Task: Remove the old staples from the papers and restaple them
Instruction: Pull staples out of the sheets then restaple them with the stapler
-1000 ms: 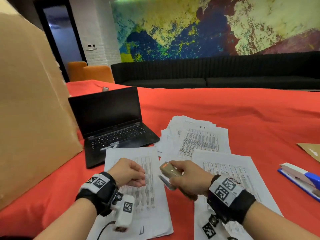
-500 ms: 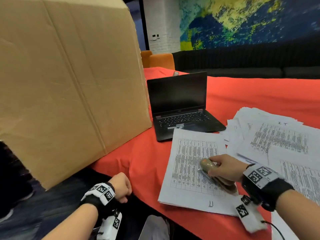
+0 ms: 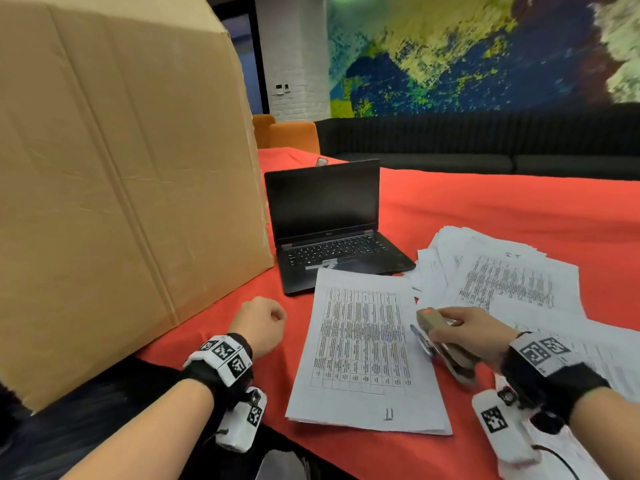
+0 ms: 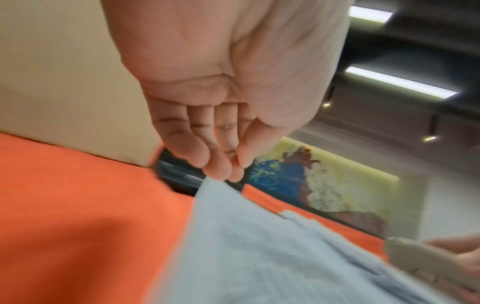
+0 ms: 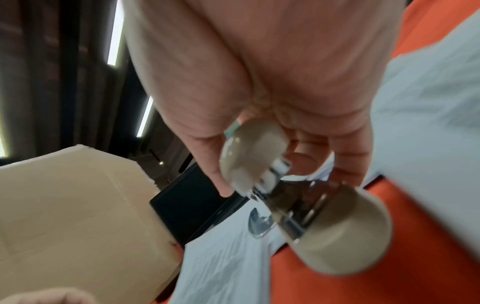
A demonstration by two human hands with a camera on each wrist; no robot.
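Observation:
A stapled set of printed sheets (image 3: 363,344) lies flat on the red tablecloth (image 3: 485,209) in front of me. My right hand (image 3: 467,334) grips a beige stapler (image 3: 429,322) at the sheets' right edge, nose pointing left. In the right wrist view the fingers wrap the stapler (image 5: 249,156), with its metal parts showing and the paper (image 5: 228,267) below. My left hand (image 3: 259,323) is curled into a fist over the cloth, left of the sheets. The left wrist view shows the left hand (image 4: 223,144) with fingers bunched against the thumb, nothing visible in them.
A big cardboard box (image 3: 121,168) fills the left side. An open black laptop (image 3: 329,216) stands behind the sheets. A loose pile of more printed papers (image 3: 502,282) spreads on the right, under my right wrist. The table's near edge runs below my left wrist.
My left hand has come up from below the table edge to the cloth beside the sheets. My right hand stays with the stapler at the sheets' right edge.

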